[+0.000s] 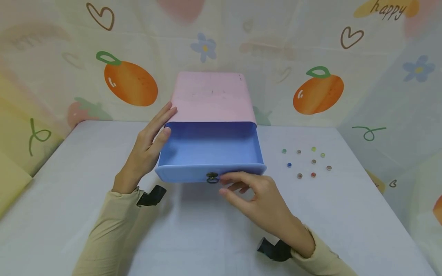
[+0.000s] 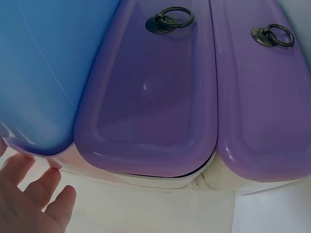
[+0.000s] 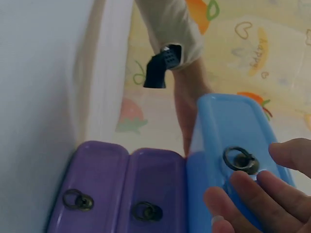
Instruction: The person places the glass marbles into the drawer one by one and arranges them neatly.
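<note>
A small drawer cabinet (image 1: 212,96) with a pink top stands at the back middle of the table. Its top drawer, a blue one (image 1: 211,147), is pulled out, and its inside looks bare. My left hand (image 1: 141,153) rests along the cabinet's left side, fingers extended near the pink edge. At the drawer's front, my right hand (image 1: 264,197) has its loosely bent fingertips right beside the dark metal ring pull (image 1: 212,177). In the right wrist view, nothing is pinched between thumb and fingers, and the ring (image 3: 238,160) shows uncovered.
Two purple drawers (image 2: 150,102) with ring pulls sit closed below the blue one. Several small coloured beads (image 1: 313,161) lie scattered on the white tablecloth (image 1: 214,237) to the right. A fruit-patterned cloth (image 1: 224,42) hangs behind the cabinet.
</note>
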The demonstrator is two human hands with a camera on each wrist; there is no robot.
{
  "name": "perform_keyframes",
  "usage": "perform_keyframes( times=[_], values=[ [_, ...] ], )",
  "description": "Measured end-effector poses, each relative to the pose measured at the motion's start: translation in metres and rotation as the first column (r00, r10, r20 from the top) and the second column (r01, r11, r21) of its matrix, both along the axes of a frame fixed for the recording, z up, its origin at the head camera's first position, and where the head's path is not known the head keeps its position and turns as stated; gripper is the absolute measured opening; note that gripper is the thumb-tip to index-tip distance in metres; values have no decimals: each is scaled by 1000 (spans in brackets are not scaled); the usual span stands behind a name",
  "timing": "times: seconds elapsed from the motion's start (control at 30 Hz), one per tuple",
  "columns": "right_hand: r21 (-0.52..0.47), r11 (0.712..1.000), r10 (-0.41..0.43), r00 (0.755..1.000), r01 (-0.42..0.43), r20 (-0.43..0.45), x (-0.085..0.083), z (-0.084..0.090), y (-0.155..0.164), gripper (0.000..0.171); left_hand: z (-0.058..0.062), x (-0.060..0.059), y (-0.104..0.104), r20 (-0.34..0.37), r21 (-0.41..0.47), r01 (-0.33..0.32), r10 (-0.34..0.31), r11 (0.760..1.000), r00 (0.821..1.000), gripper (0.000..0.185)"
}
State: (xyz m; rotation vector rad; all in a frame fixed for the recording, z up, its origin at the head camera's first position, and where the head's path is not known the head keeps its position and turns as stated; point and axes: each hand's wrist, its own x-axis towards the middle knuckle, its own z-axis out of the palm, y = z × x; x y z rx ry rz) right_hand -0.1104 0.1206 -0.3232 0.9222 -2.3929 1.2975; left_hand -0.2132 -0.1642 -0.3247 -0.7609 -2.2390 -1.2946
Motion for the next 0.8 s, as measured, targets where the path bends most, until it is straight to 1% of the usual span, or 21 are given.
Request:
perform_keyframes(
  times=[0.13, 0.27, 0.43, 0.6, 0.67, 0.8],
  values=[
    [-17, 1000, 0, 1000, 0, -6, 1, 6, 6, 23, 0, 0, 0, 9, 4, -5, 5, 1000, 1000, 47],
    [-60, 998, 3, 998, -8, -67, 0, 9, 12, 22, 0, 1, 1, 16, 3, -7, 7, 1000, 1000, 47],
    [-91, 996, 7, 994, -17, -109, -1, 11, 16, 16, 0, 1, 1, 8, 5, -3, 3, 1000, 1000, 47],
    [-93, 995, 29, 989, -43, -148, -3, 13, 21, 23, 1, 1, 1, -8, 2, 2, -2, 1000, 1000, 46],
    [-81, 995, 44, 989, -56, -141, -3, 16, 24, 25, 1, 0, 1, -11, 0, 1, -1, 1000, 1000, 46],
    [-51, 995, 81, 994, -85, -79, -2, 22, 33, 29, 0, 0, 1, -13, -2, 0, 0, 1000, 1000, 46]
  ],
)
